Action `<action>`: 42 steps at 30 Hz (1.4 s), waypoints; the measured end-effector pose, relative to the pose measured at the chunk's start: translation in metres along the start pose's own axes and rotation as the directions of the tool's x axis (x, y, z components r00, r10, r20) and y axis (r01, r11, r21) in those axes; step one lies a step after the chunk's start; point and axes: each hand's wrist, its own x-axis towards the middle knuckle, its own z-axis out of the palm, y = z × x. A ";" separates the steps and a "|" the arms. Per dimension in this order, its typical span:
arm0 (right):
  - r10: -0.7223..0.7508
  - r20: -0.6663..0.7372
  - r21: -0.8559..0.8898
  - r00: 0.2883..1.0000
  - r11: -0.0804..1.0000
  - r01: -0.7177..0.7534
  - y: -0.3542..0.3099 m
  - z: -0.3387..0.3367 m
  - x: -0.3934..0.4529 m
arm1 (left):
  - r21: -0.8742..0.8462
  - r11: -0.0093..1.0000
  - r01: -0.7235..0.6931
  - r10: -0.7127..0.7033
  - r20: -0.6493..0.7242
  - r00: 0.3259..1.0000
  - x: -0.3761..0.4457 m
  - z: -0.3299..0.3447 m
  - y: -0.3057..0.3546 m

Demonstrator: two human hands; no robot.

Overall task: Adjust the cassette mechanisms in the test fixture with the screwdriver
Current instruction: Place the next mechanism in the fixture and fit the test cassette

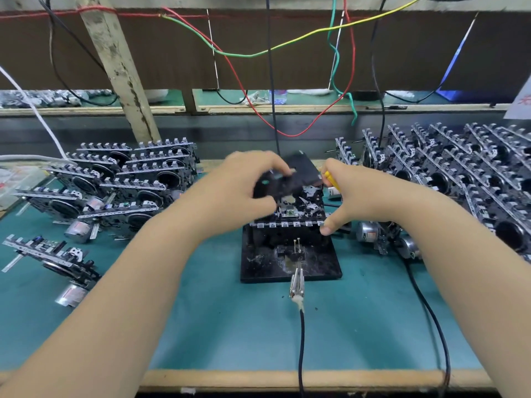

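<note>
While the left hand [244, 182] grips a black cassette [290, 176] tilted above the mechanism [298, 209], the likeliest trouble is a skewed seat: the cassette is blurred and sits at an angle, so if it goes down crooked it could snag on the levers and bent metal parts under it, or jam partway. A second risk lies with the right hand [353, 196], which has its fingers curled round a yellow screwdriver [332, 180] while its thumb presses the right end of the mechanism's toothed front rail; the tip of the tool is hidden, so I cannot tell where it points, and a slip could scrape the cassette or the parts beside it. A hard push might also shift the mechanism on the fixture [290, 262], whose contact pins and clip [296, 281] sit just in front. The cassette lies between the left thumb below and the fingers curled over its top left edge, its right corner near the screwdriver. The mechanism stands on the fixture at the middle of the bench [230, 326], just below both hands, with stacks of like mechanisms [129, 179] on either side.
</note>
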 end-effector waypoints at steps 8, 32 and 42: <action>-0.136 -0.345 0.276 0.929 0.931 0.239 -0.007 0.012 -0.023 | 0.023 0.999 -0.024 0.020 0.136 0.991 0.007 0.020 -0.014; 0.141 -0.547 0.583 0.825 0.771 0.255 -0.014 0.051 -0.014 | 0.052 0.989 -0.138 0.130 0.140 0.982 -0.003 0.018 -0.019; 0.167 -0.534 0.622 0.829 0.741 0.251 -0.015 0.054 -0.018 | -0.059 0.992 -0.108 0.112 0.077 0.991 -0.006 0.018 -0.022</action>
